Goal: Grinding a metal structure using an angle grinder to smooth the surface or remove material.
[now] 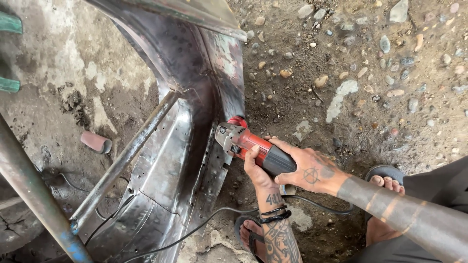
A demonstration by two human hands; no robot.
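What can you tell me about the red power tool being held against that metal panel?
The angle grinder has a red body, a grey metal gear head and a black rear grip, with a red guard at its head. It lies roughly level, head pressed to the edge of the dark, bare-metal panel. The left hand grips it from below and the right hand wraps the black grip from above. A black cord trails along the ground below.

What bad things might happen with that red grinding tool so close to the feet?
The angle grinder, gripped by the left hand and right hand, meets the bent metal panel. A slip might send it toward the bare toes in the sandal. Its black cord lies beside the panel's edge and might get cut or snag a foot.
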